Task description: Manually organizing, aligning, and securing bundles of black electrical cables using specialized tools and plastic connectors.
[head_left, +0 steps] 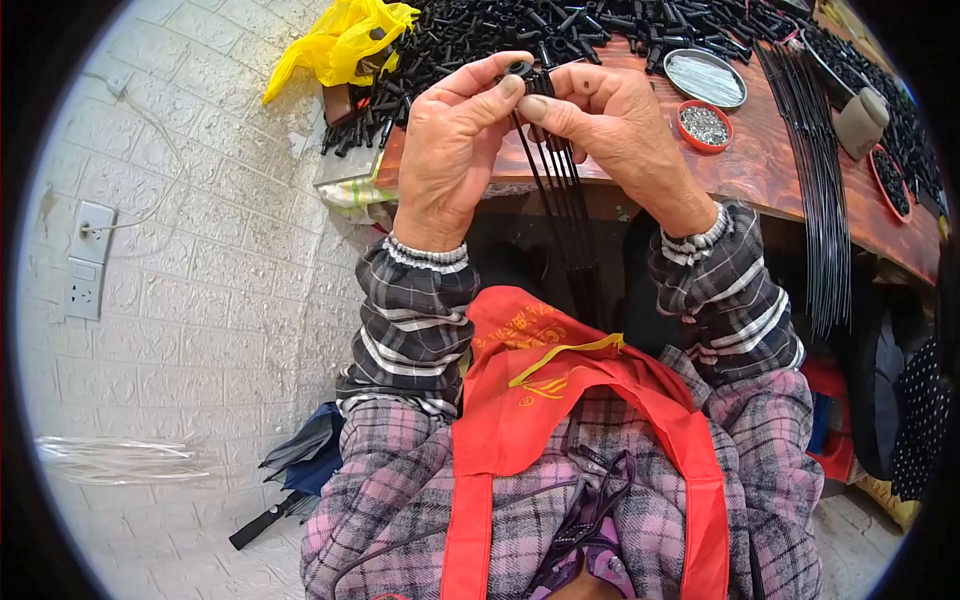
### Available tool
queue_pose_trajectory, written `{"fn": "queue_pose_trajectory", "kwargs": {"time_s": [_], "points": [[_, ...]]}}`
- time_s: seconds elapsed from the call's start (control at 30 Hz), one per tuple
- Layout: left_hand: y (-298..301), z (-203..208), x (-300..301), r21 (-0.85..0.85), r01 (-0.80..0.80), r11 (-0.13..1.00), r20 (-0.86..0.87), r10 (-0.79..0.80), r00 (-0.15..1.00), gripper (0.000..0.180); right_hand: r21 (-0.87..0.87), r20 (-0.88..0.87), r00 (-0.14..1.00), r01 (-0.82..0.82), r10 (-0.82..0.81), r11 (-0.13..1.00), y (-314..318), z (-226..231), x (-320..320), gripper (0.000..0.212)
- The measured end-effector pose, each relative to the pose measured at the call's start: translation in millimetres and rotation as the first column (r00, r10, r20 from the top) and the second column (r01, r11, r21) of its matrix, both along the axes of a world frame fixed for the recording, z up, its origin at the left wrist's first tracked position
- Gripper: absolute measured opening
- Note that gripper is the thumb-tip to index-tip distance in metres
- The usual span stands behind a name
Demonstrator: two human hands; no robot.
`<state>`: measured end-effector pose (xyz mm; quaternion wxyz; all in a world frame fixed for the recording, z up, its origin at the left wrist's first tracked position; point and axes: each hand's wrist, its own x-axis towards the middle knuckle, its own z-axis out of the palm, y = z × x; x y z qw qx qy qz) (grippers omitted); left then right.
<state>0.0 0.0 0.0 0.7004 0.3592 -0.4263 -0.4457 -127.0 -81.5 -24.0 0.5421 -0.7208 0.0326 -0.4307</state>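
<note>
Above the table's near edge, my left hand (447, 135) pinches a small round black part (519, 70) between thumb and fingertips. Close beside it, my right hand (635, 130) grips the top of a bunch of thin black ribs (562, 185), which look like umbrella ribs. They hang down from my fingers past the table edge toward my lap, and their lower ends fade into the dark. The fingertips of both hands nearly meet. Whether the round part is joined to the ribs is hard to make out.
Short black tubes (470, 45) are heaped across the wooden table (745, 170). A yellow plastic bag (335, 42) lies at the left. To the right are a dish of thin wires (706, 78), a red dish of metal bits (704, 127) and long black rods (812, 190) overhanging the edge.
</note>
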Motion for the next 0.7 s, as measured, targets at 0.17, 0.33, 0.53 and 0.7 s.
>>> {"fn": "queue_pose_trajectory", "kwargs": {"time_s": [0.17, 0.33, 0.53, 0.7], "points": [[6.1, 0.8, 0.4, 0.009, 0.065, 0.998, -0.071, -0.064, 0.995, 0.020, 0.109, -0.094, 0.996, 0.001, 0.009, 0.994, 12.4, 17.8, -10.4, 0.027], [8.5, -0.8, -0.8, 0.013, 0.036, 0.999, -0.038, -0.035, 0.999, 0.020, 0.027, -0.067, 0.992, 0.105, -0.103, 0.994, 14.6, 10.3, -5.5, 0.031], [9.8, -6.2, -12.8, 0.015, 0.008, 1.000, -0.038, -0.008, 0.999, 0.021, 0.039, -0.133, 0.985, 0.116, -0.110, 0.992, 16.2, 11.6, -18.5, 0.028], [5.0, -3.5, -17.9, -0.023, 0.106, 0.994, -0.061, -0.108, 0.992, 0.023, 0.288, -0.169, 0.984, 0.003, 0.048, 0.958, 8.4, 18.5, -29.9, 0.024]]}}
